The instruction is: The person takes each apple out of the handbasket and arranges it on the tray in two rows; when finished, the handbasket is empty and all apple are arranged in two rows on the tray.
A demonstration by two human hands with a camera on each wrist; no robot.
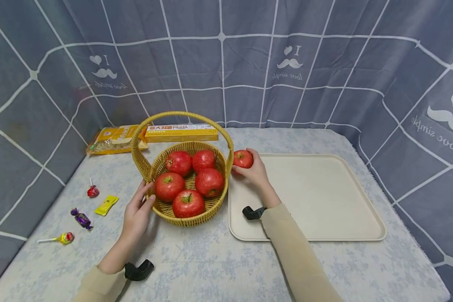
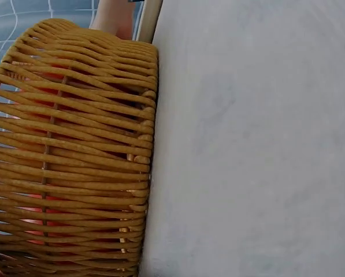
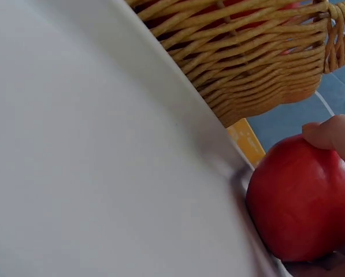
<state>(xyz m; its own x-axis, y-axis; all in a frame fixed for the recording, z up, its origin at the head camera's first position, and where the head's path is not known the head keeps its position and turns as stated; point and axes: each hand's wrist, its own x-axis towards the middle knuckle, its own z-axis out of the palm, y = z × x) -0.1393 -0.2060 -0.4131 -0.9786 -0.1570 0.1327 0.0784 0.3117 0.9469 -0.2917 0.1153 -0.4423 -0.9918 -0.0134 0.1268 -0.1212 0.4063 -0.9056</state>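
A red apple point(image 1: 243, 159) is gripped by my right hand point(image 1: 254, 167), at the far left corner of the beige tray point(image 1: 309, 197). In the right wrist view the apple point(image 3: 302, 199) sits against the tray's edge, with a thumb and fingers around it. My left hand point(image 1: 137, 212) holds the left rim of the wicker basket point(image 1: 190, 221), thumb and fingertips at the edge below the handle. Several red apples point(image 1: 188, 204) lie inside the basket. The left wrist view shows the basket's woven side point(image 2: 74, 156) close up; the left fingers are mostly hidden there.
Behind the basket lie a yellow pasta box point(image 1: 181, 133) and a yellow food bag point(image 1: 113, 140). On the left are two lollipops point(image 1: 66, 238) point(image 1: 92, 191), a purple wrapped candy point(image 1: 82, 219) and a yellow packet point(image 1: 106, 205). A grey checked curtain point(image 1: 245, 63) encloses the table.
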